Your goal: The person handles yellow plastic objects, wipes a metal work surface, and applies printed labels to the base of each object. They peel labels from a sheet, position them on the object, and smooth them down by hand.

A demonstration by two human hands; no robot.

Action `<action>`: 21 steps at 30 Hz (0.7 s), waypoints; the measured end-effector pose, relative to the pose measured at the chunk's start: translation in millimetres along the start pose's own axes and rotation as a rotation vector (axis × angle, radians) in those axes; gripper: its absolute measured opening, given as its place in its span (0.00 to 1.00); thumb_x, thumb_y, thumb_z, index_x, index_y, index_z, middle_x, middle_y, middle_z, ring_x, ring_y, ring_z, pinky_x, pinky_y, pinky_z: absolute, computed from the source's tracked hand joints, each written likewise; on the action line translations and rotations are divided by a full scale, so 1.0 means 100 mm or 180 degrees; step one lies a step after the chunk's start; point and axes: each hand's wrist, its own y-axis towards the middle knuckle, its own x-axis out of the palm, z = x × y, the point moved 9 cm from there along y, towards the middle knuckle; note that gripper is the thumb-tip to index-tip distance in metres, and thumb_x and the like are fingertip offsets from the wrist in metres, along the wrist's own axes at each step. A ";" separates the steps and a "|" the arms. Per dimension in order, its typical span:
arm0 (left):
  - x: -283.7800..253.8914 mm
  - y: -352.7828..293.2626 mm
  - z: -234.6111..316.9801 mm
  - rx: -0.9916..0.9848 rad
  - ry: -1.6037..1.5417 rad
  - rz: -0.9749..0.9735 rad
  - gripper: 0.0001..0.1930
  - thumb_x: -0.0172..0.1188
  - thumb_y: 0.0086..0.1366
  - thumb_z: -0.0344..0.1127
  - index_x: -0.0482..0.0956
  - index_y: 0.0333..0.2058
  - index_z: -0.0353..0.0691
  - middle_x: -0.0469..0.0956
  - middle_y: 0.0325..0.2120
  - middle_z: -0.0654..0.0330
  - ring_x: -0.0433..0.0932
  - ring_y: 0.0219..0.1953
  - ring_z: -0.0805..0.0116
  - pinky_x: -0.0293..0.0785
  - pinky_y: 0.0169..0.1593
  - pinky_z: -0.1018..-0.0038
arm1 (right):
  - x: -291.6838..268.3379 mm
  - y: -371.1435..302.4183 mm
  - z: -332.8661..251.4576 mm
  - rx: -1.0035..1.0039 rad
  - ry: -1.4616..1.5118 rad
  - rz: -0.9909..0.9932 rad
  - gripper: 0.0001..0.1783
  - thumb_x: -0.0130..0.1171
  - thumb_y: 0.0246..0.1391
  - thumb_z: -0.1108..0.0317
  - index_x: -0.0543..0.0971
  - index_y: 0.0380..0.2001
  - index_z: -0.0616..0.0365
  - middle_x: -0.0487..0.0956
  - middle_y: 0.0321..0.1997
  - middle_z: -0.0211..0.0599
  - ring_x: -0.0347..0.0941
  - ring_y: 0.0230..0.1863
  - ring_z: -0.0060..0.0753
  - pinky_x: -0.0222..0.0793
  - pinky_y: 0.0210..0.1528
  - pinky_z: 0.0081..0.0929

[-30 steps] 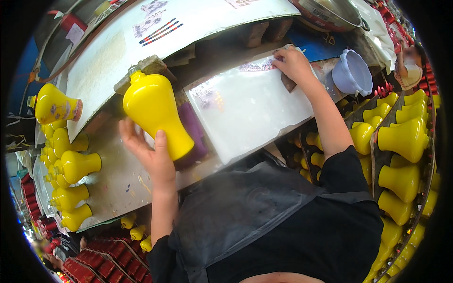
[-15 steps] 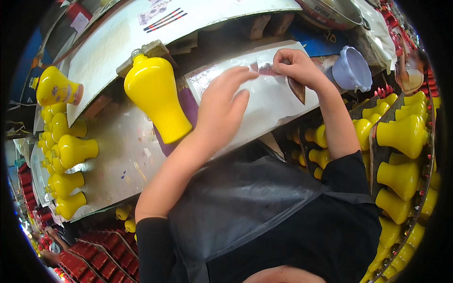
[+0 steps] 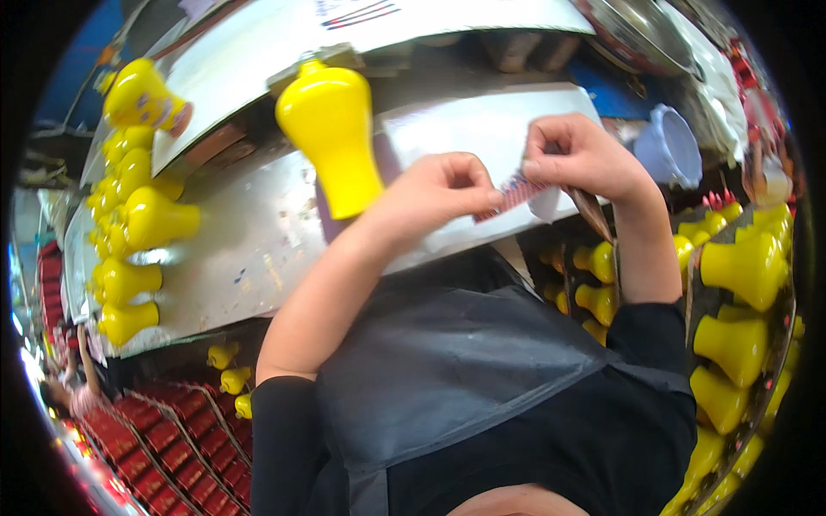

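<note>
My left hand [image 3: 449, 191] pinches the left end of a narrow reddish patterned strip [image 3: 516, 196], which looks thin and flexible. At its other end, my right hand [image 3: 581, 159] is closed on the strip with thumb and finger. A brown, flat, pointed piece [image 3: 592, 213] sticks out below the right palm; how it is held is hidden. Both hands are over a white sheet [image 3: 482, 120] on the bench. Left of them, a glossy yellow bottle [image 3: 331, 138] lies with its neck on a block, and purple cloth [image 3: 334, 228] shows beneath it.
Several yellow bottles [image 3: 159, 215] line the bench's left end, one bearing a pattern [image 3: 146, 99]. A pale blue tub [image 3: 671, 146] and a metal basin [image 3: 641, 34] stand at the right. Racks of yellow bottles [image 3: 740, 267] are beside my right arm. Dark striped strips [image 3: 361, 15] lie on the far board.
My left hand has come down and closed on the strip's left end. The strip has lifted and now stretches between both hands. The view has shifted, moving the bench up and rightward.
</note>
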 end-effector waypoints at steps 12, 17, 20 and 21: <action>-0.43 -1.09 0.37 0.0262 0.1499 0.1058 0.08 0.67 0.61 0.35 0.82 0.30 0.36 0.80 0.25 0.64 0.77 0.29 0.76 0.74 0.37 0.76 | 0.84 0.32 -0.25 -0.0031 -0.0304 -0.0933 0.12 0.72 0.52 0.64 0.80 0.26 0.59 0.77 0.25 0.23 0.70 0.28 0.15 0.65 0.31 0.18; -0.66 -1.33 0.37 0.0125 0.1372 0.1274 0.05 0.68 0.62 0.31 0.82 0.31 0.37 0.79 0.25 0.69 0.73 0.29 0.83 0.70 0.36 0.81 | 1.09 0.46 -0.34 0.0045 0.0240 -0.1124 0.11 0.71 0.51 0.65 0.79 0.29 0.59 0.76 0.28 0.23 0.68 0.26 0.12 0.61 0.27 0.15; -0.72 -1.38 0.43 0.0167 0.1343 0.1236 0.05 0.69 0.62 0.31 0.82 0.31 0.37 0.80 0.25 0.69 0.74 0.29 0.83 0.70 0.36 0.81 | 1.17 0.56 -0.52 -0.0294 0.0305 -0.0935 0.20 0.70 0.52 0.66 0.79 0.46 0.62 0.80 0.44 0.33 0.72 0.34 0.17 0.67 0.33 0.15; -0.72 -1.38 0.45 0.0158 0.1319 0.1160 0.05 0.69 0.63 0.32 0.83 0.32 0.37 0.80 0.26 0.70 0.74 0.30 0.83 0.70 0.36 0.81 | 1.19 0.59 -0.57 -0.0372 0.0137 -0.0862 0.23 0.71 0.52 0.67 0.78 0.50 0.63 0.80 0.48 0.35 0.73 0.35 0.18 0.69 0.35 0.16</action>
